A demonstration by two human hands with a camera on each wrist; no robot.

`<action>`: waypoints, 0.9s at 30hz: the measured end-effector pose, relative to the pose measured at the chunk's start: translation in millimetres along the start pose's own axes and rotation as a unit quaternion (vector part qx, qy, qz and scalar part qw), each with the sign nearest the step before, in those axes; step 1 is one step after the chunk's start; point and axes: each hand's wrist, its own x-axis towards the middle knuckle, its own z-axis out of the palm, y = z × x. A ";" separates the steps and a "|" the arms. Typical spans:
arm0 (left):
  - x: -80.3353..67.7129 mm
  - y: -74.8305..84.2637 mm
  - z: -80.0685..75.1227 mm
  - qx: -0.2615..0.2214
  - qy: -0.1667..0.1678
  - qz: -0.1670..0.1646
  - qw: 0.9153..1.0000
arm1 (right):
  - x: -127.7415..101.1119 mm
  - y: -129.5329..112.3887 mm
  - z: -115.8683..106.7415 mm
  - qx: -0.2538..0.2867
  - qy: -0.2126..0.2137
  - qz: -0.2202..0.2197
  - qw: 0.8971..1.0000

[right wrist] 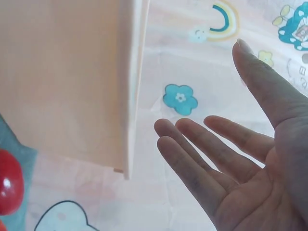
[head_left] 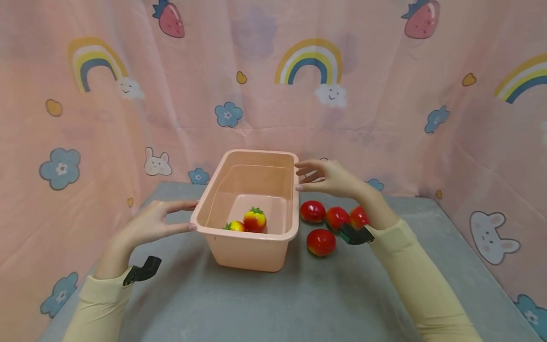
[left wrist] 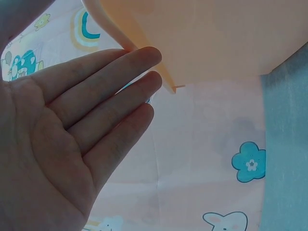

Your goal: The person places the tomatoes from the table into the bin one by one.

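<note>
A pink plastic bin (head_left: pixel 252 255) stands on the grey table. Inside it lie two yellow-and-red toy fruits (head_left: pixel 255 220), side by side at the near end. My left hand (head_left: pixel 184 217) is at the bin's near left corner, fingers straight, with the fingertips (left wrist: pixel 153 79) against the rim (left wrist: pixel 166 77). My right hand (head_left: pixel 301 176) hovers by the far right rim with its fingers spread. In the right wrist view its fingers (right wrist: pixel 192 144) stand a little apart from the bin wall (right wrist: pixel 62 77). Neither hand holds anything.
Several red toy fruits (head_left: pixel 321 242) lie on the grey table (head_left: pixel 299 304) just right of the bin, under my right forearm; one (right wrist: pixel 7 180) shows in the right wrist view. A pink printed curtain (head_left: pixel 384 95) closes off the back and both sides.
</note>
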 end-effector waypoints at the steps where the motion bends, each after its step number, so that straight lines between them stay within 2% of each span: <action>1: -0.1 0.1 -0.2 -0.001 0.000 0.000 1.000 | -2.4 2.7 0.3 0.004 -0.001 0.003 1.000; 7: -0.7 0.4 -0.9 0.000 0.002 0.004 1.000 | -16.1 16.9 4.0 0.022 -0.002 0.021 1.000; 17: -1.8 1.5 -1.0 -0.003 0.002 0.006 1.000 | -32.1 38.1 18.9 0.054 -0.005 0.079 0.995; 27: -0.9 0.8 0.5 -0.003 0.003 0.006 1.000 | -43.9 53.7 34.9 0.047 -0.006 0.112 0.993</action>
